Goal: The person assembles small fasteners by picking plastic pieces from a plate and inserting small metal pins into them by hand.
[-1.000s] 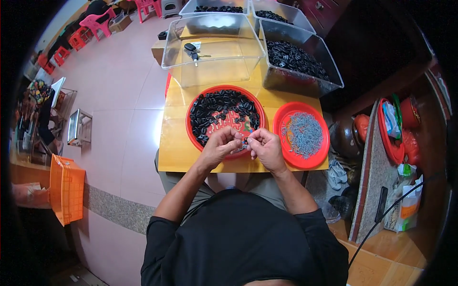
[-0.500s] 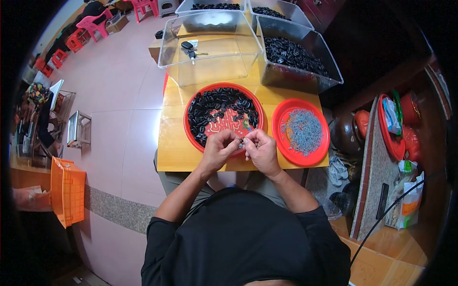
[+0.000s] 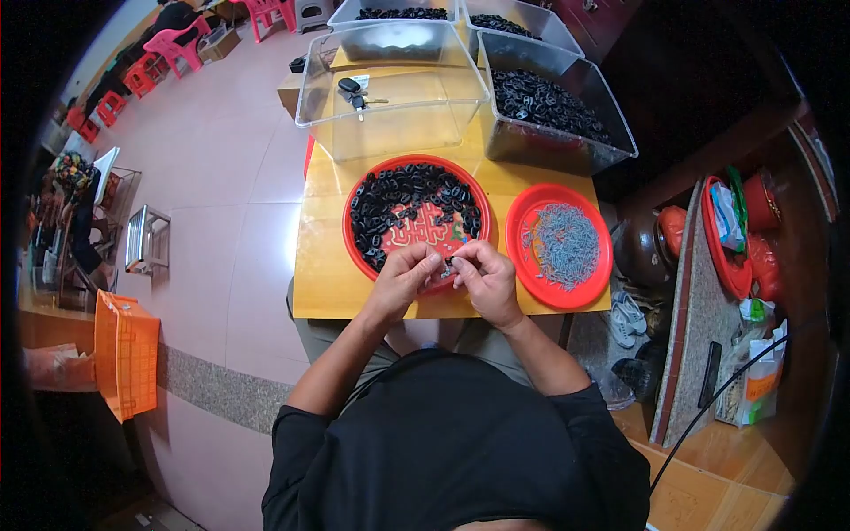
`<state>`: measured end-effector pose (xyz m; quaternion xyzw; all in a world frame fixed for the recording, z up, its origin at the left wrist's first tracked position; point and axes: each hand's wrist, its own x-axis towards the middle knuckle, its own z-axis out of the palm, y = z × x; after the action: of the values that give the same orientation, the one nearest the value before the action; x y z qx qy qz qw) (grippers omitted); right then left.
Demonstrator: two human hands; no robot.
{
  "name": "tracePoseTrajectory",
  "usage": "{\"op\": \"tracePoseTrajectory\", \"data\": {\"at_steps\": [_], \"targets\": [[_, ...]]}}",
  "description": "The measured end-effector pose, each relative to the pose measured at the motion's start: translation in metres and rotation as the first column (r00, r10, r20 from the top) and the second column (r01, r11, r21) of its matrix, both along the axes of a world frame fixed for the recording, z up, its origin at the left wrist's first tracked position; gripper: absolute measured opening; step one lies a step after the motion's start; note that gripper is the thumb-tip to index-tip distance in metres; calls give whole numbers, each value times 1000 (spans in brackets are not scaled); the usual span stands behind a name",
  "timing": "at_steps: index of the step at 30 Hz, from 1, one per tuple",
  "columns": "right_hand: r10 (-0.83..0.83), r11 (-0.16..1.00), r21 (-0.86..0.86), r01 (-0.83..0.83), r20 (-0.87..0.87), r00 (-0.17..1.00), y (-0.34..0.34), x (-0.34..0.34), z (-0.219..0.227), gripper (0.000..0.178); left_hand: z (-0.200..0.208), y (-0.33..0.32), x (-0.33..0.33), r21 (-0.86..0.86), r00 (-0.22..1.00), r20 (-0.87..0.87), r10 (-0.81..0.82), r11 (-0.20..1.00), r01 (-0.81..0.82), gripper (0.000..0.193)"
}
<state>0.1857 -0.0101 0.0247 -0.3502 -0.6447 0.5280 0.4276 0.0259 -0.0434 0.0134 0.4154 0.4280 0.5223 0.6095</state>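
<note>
Over the near rim of a round red tray, my two hands work close together. My right hand is closed in a pinch on a small black plastic piece. My left hand is pinched too, its fingertips just left of the piece; whatever they hold is too small to make out. Many small black oval plastic pieces cover the tray's far and left parts, and its patterned bottom shows in the middle. Right of it, a second red tray bears a heap of small silvery metal pieces.
Both trays stand on a yellow wooden table. Behind them, a clear plastic bin has keys showing through it. Another clear bin holds black pieces, with more bins beyond. An orange crate is at the left, a stone-topped ledge at the right.
My left fingertips have drawn slightly left, opening a small gap from my right fingertips. The black piece stays in my right hand.
</note>
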Motion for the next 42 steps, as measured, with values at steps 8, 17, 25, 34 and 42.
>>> {"op": "tracePoseTrajectory", "data": {"at_steps": [8, 17, 25, 34, 42], "targets": [[-17, 931, -356, -81, -263, 965, 1, 1, 2, 11, -1, -3, 3, 59, 995, -63, 73, 996, -69, 16], [44, 890, -431, -148, -242, 969, 1, -1, -3, 10, 2, -7, 5, 231, 912, -372, 175, 969, -91, 12], [14, 877, -465, -124, -232, 973, 3, 5, -17, 9, -5, -3, 3, 183, 953, -236, 192, 972, -151, 13], [-155, 898, -439, 21, -273, 950, 21, 33, -28, 8, -26, 37, -23, 242, 701, -641, 313, 949, -202, 9], [-255, 903, -412, 119, -292, 922, 31, 55, -35, 11, -4, 73, 12, 387, 447, -834, 322, 920, 60, 11]]}}
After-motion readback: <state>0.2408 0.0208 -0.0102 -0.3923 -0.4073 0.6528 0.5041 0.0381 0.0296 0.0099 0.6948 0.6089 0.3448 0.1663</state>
